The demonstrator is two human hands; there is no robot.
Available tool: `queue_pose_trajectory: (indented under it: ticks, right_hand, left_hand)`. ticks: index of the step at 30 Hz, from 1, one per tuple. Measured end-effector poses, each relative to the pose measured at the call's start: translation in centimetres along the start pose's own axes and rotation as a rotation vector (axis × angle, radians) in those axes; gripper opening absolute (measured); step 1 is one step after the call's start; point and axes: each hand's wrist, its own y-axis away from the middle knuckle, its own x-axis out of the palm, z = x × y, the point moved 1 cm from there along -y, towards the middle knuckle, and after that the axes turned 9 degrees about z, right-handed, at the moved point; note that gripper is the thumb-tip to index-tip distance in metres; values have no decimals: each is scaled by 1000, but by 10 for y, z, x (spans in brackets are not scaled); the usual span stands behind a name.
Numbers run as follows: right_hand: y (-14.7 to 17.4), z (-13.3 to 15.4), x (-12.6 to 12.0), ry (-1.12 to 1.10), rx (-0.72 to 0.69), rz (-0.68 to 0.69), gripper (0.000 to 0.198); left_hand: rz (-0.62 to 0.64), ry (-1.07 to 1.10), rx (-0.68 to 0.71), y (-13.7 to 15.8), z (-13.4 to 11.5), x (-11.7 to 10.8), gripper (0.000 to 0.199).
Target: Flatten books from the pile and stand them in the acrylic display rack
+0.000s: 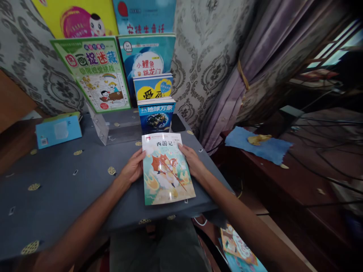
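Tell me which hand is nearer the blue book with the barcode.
Left. The left hand grips the left edge of the 西游记 book, to the right of the blue book with the barcode; the right hand holds the opposite edge, farther right.

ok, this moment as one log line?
book: front cover up | left hand: holding left edge | right hand: holding right edge | upright books: beyond held book

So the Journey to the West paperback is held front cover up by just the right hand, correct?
Not just the right hand: the head view shows the left hand gripping the opposite edge too. The Journey to the West paperback is front cover up.
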Motion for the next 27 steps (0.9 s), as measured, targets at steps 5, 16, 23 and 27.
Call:
queue_pose_trajectory:
  ticks: [5, 16, 23, 27]
  right_hand:
    - [-5, 20, 9, 71, -81, 96, 38]
    - [40, 119, 20, 892, -512, 281, 44]
    - [76, 72, -10, 966, -378, 674, 44]
    - [88, 40, -26, 1055, -352, 665, 33]
  left_hand:
    - [-1, -52, 45, 0, -10, 6, 42]
    - [141, -743, 337, 25, -79, 31, 27]
    - [543, -1280, 183, 64, -52, 18, 36]
    - [636, -1487, 175, 79, -25, 6, 50]
